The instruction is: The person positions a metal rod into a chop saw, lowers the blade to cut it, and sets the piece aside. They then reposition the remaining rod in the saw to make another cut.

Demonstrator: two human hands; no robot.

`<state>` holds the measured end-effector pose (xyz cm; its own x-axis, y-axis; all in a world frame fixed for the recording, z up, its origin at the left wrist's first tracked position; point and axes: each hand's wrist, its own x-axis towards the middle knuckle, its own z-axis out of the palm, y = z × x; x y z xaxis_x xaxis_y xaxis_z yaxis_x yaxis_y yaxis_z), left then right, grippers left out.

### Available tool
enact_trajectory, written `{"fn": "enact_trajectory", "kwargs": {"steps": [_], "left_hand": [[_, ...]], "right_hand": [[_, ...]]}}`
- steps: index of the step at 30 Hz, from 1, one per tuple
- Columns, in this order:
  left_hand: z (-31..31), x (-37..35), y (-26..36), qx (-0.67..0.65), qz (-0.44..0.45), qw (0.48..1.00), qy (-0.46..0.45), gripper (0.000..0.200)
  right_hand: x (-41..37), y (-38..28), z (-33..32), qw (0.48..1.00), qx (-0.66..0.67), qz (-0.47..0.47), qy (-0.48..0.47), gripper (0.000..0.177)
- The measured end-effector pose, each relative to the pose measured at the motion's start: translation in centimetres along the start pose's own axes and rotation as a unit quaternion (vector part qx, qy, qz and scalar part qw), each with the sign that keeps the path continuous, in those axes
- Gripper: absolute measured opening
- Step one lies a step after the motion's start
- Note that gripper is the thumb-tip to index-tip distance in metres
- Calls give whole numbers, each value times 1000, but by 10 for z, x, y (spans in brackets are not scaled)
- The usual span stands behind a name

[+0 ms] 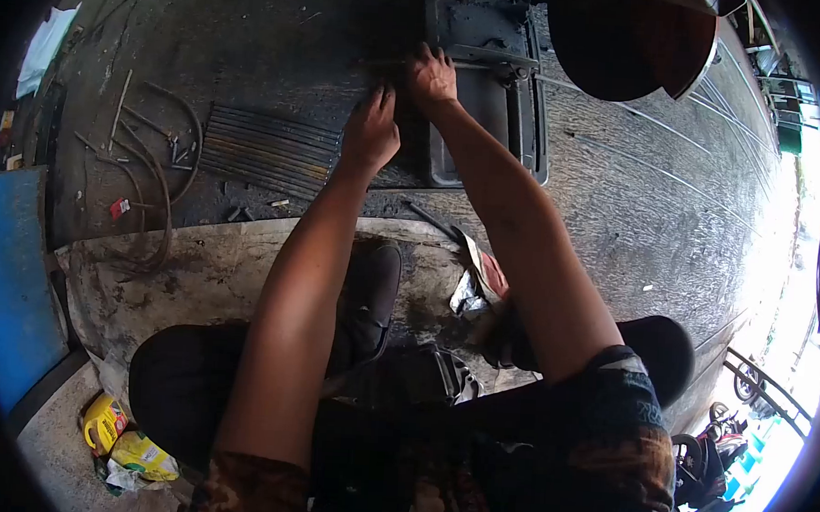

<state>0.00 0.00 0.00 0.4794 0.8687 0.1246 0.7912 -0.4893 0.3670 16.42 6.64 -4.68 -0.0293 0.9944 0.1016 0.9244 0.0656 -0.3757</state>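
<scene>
My right hand reaches over the dark metal base of what looks like a cut-off saw. Its fingers are closed over a thin metal rod, which sticks out to the left of the hand and runs across the base towards the clamp screw. Close by on the left and a little nearer to me, my left hand has its fingers drawn together; what they hold, if anything, is hidden. Beside it lies a flat row of several equal-length metal rods.
A large dark round guard or wheel hangs at the upper right. Long thin rods lie on the right floor. Bent rods and a small red packet sit at left. A blue panel stands beside yellow packages.
</scene>
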Motion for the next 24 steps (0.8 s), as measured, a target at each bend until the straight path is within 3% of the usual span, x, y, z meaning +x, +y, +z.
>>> {"fn": "enact_trajectory", "kwargs": {"steps": [2, 5, 9, 15, 17, 18, 21, 24], "left_hand": [[-5, -4, -6, -3, 12, 1000, 7, 61], [-4, -8, -2, -5, 24, 999, 22, 60], [-11, -14, -1, 17, 47, 998, 44, 61], [-41, -21, 6, 31, 46, 996, 67, 57], [-51, -24, 3, 37, 50, 995, 78, 55], [-59, -25, 4, 65, 73, 991, 96, 52], [-75, -25, 10, 164, 106, 978, 74, 45], [-93, -30, 27, 197, 148, 968, 55, 36]], "right_hand": [[0, -14, 0, 996, -47, 44, 61, 30], [-12, 4, 2, 991, -83, 37, 96, 26], [-11, 1, -15, 987, -144, 22, 71, 26], [-34, -17, -32, 997, -47, -63, 25, 28], [-44, -29, -41, 988, 82, -128, 17, 30], [-50, -27, -27, 979, 75, -157, 105, 32], [-61, -28, -12, 965, 110, -189, 143, 32], [-100, -52, -64, 971, 133, -172, 103, 35]]}}
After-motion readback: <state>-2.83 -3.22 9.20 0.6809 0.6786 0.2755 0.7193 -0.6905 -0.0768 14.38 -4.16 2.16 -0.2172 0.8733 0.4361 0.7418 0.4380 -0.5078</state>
